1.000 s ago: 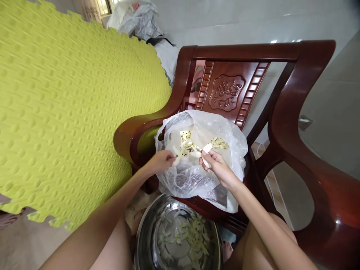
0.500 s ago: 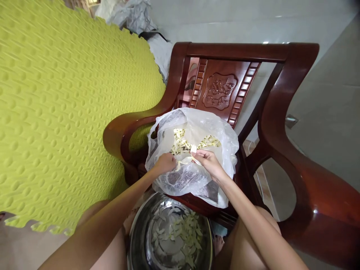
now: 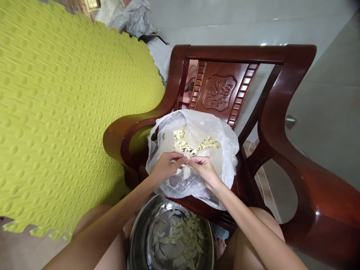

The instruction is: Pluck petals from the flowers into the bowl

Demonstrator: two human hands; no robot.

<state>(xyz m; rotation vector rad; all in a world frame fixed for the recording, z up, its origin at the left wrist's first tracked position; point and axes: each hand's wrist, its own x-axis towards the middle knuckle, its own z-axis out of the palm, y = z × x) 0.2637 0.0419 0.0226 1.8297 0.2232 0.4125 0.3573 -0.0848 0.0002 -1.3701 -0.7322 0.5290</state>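
A white flower (image 3: 186, 171) with long petals is pinched between the fingertips of both my hands, above an open plastic bag (image 3: 227, 150). My left hand (image 3: 165, 167) grips it from the left and my right hand (image 3: 204, 168) from the right, their fingertips nearly meeting. Behind my hands, small pale yellow-white flower pieces (image 3: 180, 140) lie inside the bag. Below, between my legs, stands a shiny metal basin (image 3: 137, 240) holding several loose white flowers (image 3: 189, 238).
The bag rests on the seat of a dark red wooden chair (image 3: 289, 146) with a carved back. Its curved armrests rise on both sides. A yellow textured foam mat (image 3: 70, 112) stands at the left. Behind the chair is a tiled wall (image 3: 225, 22).
My left hand has moved right and up to meet my right hand, which has shifted slightly left. Both now hold the flower, which was in my right hand before.
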